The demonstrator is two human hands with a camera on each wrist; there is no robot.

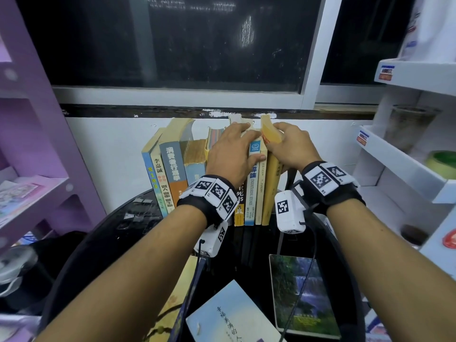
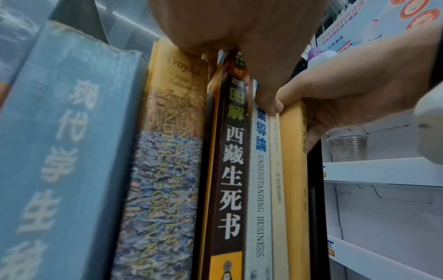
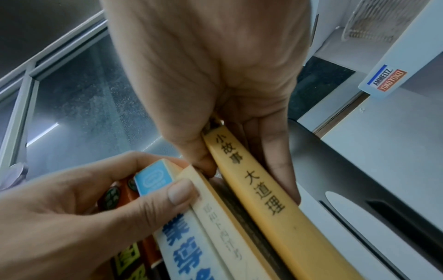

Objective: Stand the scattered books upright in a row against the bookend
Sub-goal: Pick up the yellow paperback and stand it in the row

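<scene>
Several books stand upright in a row (image 1: 172, 174) on the dark round table, at the wall. At the row's right end my right hand (image 1: 278, 139) pinches the top of a yellow book (image 1: 270, 178) between thumb and fingers, right beside the black bookend (image 1: 291, 178). In the right wrist view a narrow gap shows between the yellow book (image 3: 275, 217) and a thin cream book (image 3: 215, 208). My left hand (image 1: 243, 144) grips the neighbouring books from above, thumb on the cream and blue-white spines (image 2: 260, 189). Three books lie flat at the front: a light blue one (image 1: 229, 314), a waterfall-cover one (image 1: 301, 294) and a yellowish one (image 1: 177, 299).
A purple shelf unit (image 1: 37, 144) stands at the left. White shelves (image 1: 407, 169) with jars and a tape roll are close on the right. A dark window (image 1: 185, 40) is behind the row. Wrist-camera cables hang over the flat books.
</scene>
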